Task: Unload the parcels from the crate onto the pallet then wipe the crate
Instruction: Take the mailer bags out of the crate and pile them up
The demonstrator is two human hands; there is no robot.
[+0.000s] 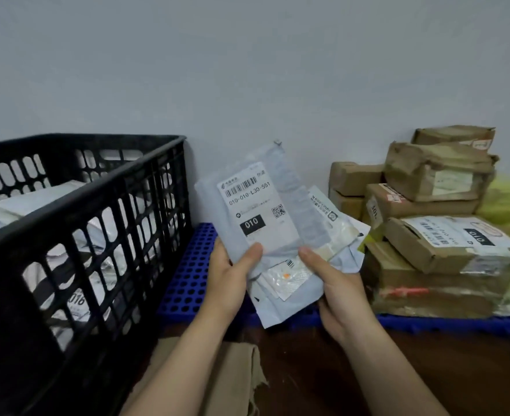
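Blue pallet: cardboard boxes right, crate left; left hand, right hand grip mailers.

Dim, flat indoor light; soft overall blur; wide-angle bending at edges; weak shadows.

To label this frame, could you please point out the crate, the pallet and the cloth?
crate (pixel 82 195), head view, near rim.
pallet (pixel 187 274), head view, bare perforated top.
cloth (pixel 235 373), head view, its middle.
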